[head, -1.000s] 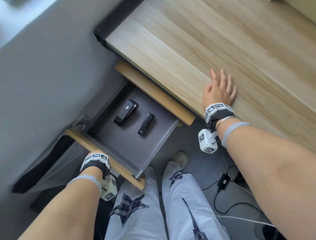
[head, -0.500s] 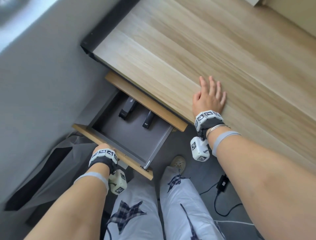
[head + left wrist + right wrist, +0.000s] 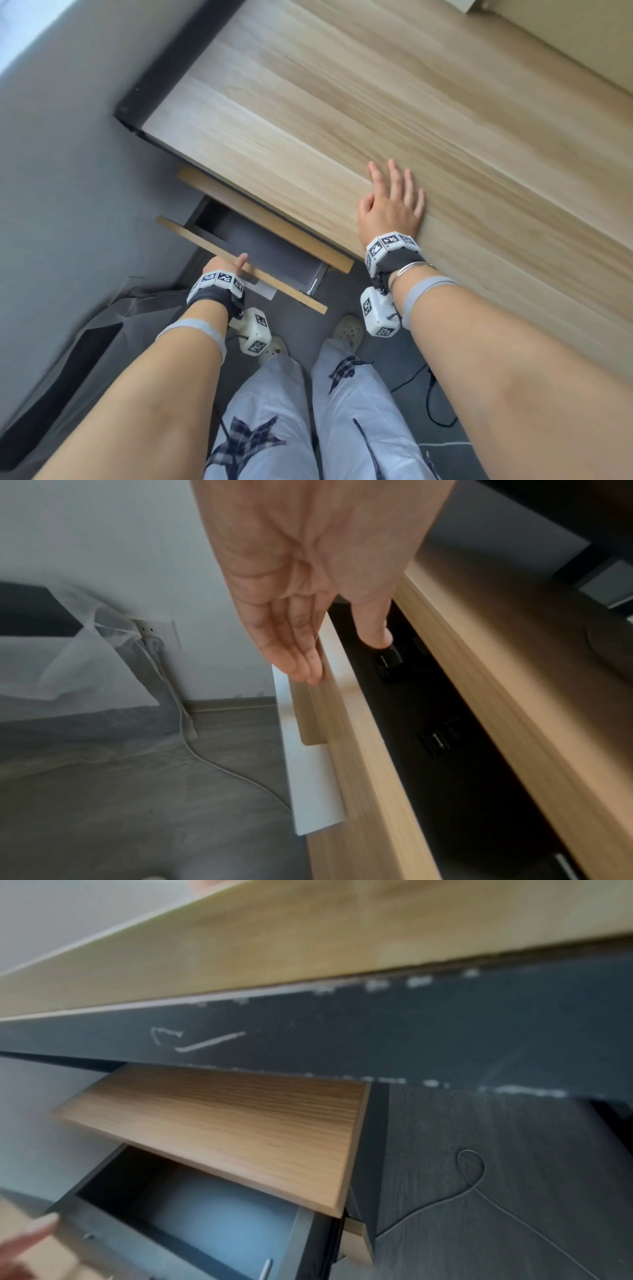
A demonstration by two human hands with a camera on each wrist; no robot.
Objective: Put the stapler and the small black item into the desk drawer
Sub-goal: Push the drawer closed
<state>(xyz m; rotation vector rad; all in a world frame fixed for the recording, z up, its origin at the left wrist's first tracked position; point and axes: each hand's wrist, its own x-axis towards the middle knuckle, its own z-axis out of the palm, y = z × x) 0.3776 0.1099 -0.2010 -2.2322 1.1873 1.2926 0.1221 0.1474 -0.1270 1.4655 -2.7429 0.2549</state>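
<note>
The desk drawer (image 3: pixel 263 250) is pushed most of the way in, and only a narrow strip of its dark floor shows in the head view. My left hand (image 3: pixel 224 265) presses on the wooden drawer front (image 3: pixel 284 289), straight fingers (image 3: pixel 298 653) against its outer face and thumb (image 3: pixel 373 626) over the top edge. In the left wrist view two dark items (image 3: pixel 387 661) (image 3: pixel 433 744) lie inside the drawer; I cannot tell which is the stapler. My right hand (image 3: pixel 390 205) lies flat on the desk top (image 3: pixel 376 102) and holds nothing.
A wooden panel (image 3: pixel 232 1123) overhangs the drawer under the desk edge. A white sheet (image 3: pixel 308 777) hangs below the drawer front. My legs (image 3: pixel 274 428) and shoes are under the drawer, cables (image 3: pixel 435 404) run on the floor, and dark fabric (image 3: pixel 102 325) lies at the left.
The drawer has slid inward with my left hand following its front. The stapler and small black item have passed out of the head view. My right hand stays on the desk.
</note>
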